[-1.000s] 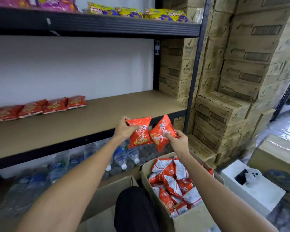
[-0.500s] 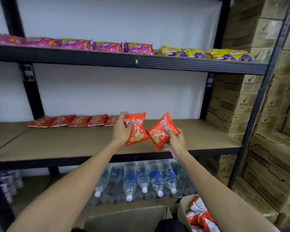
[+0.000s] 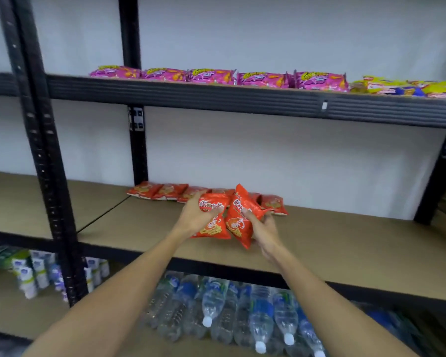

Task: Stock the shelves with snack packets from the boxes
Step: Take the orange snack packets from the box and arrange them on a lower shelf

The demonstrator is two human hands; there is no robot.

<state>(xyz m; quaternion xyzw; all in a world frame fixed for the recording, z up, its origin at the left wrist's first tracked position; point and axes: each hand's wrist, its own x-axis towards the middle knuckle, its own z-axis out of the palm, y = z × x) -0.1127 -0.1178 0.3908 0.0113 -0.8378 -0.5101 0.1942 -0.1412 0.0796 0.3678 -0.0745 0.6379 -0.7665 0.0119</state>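
The left hand (image 3: pixel 194 215) grips a small glossy orange-red snack packet with white lettering (image 3: pixel 213 226) by its upper left side, fingers curled round its back and thumb on its front. The right hand (image 3: pixel 265 226) grips a second orange-red snack packet of the same kind (image 3: pixel 238 220), with its fingers (image 3: pixel 246 211) wrapped over the packet's right edge. The two packets touch along their inner sides. They are held tilted over the middle of the brown board shelf (image 3: pixel 345 240), roughly halfway between its front edge and the back wall; whether their lower corners touch the board cannot be told.

Just behind them, a row of matching orange-red packets (image 3: pixel 165 191) lies flat along the back edge of the same shelf, against the white wall. On the upper black metal shelf (image 3: pixel 242 99), pink snack packets (image 3: pixel 214 76) line the front edge, with yellow and blue packets (image 3: pixel 402 86) at the right end. Below, clear plastic water bottles with white caps (image 3: pixel 216 305) lie on their sides.
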